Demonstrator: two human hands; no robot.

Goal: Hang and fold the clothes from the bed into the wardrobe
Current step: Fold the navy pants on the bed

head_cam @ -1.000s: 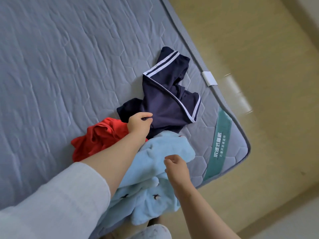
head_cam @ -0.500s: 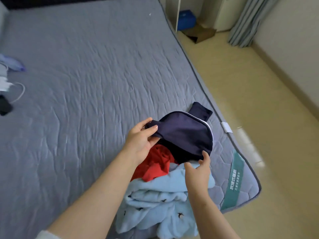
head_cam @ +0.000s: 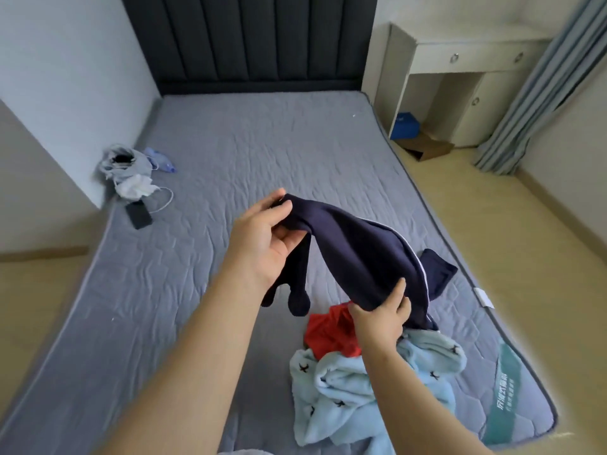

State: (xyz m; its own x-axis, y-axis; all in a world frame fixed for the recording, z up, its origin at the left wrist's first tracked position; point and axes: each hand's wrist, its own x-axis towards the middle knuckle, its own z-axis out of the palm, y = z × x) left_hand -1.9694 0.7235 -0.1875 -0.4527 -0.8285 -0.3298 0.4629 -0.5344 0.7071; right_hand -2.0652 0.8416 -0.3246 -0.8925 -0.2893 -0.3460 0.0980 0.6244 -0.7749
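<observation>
The navy garment (head_cam: 354,254) with a thin white stripe is held in the air above the grey mattress (head_cam: 230,142), near its foot corner. The left hand (head_cam: 262,234) pinches the upper end between thumb and fingers, and two dark parts hang down under this hand. The right hand (head_cam: 381,316) grips the lower edge, fingers curled on the cloth. Just below lie a red garment (head_cam: 328,336) and a light blue fleece (head_cam: 358,399), touching each other. At the mattress's far left edge lie a black phone (head_cam: 138,215) and some crumpled cloths (head_cam: 126,165).
</observation>
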